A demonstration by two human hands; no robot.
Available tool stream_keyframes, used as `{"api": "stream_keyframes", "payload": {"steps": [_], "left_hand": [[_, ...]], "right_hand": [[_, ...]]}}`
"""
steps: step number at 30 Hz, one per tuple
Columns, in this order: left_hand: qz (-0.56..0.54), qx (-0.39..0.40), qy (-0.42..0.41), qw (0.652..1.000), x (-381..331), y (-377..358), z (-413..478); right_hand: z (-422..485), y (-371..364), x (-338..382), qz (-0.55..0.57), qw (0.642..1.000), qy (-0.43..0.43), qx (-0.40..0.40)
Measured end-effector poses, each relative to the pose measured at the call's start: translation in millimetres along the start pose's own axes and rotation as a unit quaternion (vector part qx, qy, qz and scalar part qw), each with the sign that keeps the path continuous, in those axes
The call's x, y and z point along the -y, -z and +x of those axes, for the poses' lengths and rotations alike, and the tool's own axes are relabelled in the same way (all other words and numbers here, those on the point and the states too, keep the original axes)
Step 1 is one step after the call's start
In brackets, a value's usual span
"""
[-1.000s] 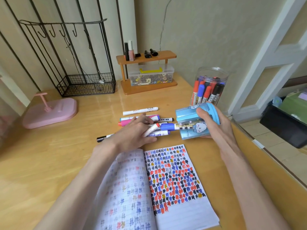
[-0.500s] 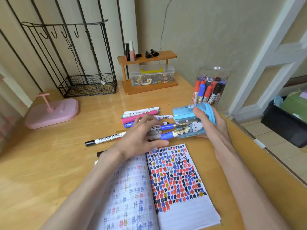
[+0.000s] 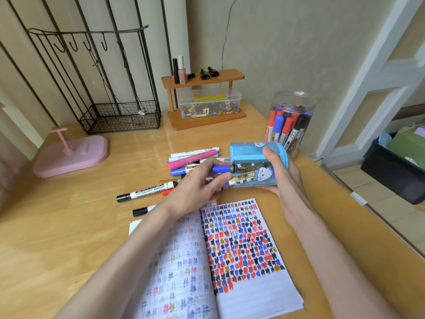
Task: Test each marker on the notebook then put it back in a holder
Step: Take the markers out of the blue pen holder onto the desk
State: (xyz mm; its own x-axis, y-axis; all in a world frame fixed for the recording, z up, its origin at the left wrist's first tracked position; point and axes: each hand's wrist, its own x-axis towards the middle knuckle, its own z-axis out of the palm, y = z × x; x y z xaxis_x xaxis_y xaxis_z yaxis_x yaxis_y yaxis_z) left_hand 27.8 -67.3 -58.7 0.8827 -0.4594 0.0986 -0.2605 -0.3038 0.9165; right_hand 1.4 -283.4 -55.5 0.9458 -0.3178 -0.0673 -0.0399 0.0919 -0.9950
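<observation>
Right grip (image 3: pixel 284 180) curled round the sideways blue holder (image 3: pixel 250 156) mid-frame, left grip (image 3: pixel 195 186) pinching blue markers (image 3: pixel 221 168) at its mouth: any tilt could spill them onto the counter (image 3: pixel 69 226).

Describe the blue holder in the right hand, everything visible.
The blue holder is a light-blue, plastic-looking cup with a rounded darker-blue end and a white cartoon animal printed on its see-through side. It lies tipped on its side, mouth facing left toward the loose markers. The right hand grips it, thumb on top, palm underneath. Two blue-capped markers with gold bands poke out of the mouth, where the left hand pinches them. Whether it touches the table cannot be told.
</observation>
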Motion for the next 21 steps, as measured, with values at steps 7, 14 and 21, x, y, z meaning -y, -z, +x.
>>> {"api": "stream_keyframes", "payload": {"steps": [7,14,21], "left_hand": [[-0.103,0.019,0.127,0.986,-0.6,15.9,-0.2],[-0.117,-0.058,0.177,0.976,9.1,56.8,-4.6],[-0.006,-0.075,0.126,0.989,11.5,89.0,-6.6]], "right_hand": [[-1.7,-4.3,-2.7,-0.036,0.998,0.045,0.035],[3.1,6.7,1.2,0.008,0.998,0.06,-0.012],[4.9,3.8,-1.3,0.015,0.999,0.038,-0.006]]}}
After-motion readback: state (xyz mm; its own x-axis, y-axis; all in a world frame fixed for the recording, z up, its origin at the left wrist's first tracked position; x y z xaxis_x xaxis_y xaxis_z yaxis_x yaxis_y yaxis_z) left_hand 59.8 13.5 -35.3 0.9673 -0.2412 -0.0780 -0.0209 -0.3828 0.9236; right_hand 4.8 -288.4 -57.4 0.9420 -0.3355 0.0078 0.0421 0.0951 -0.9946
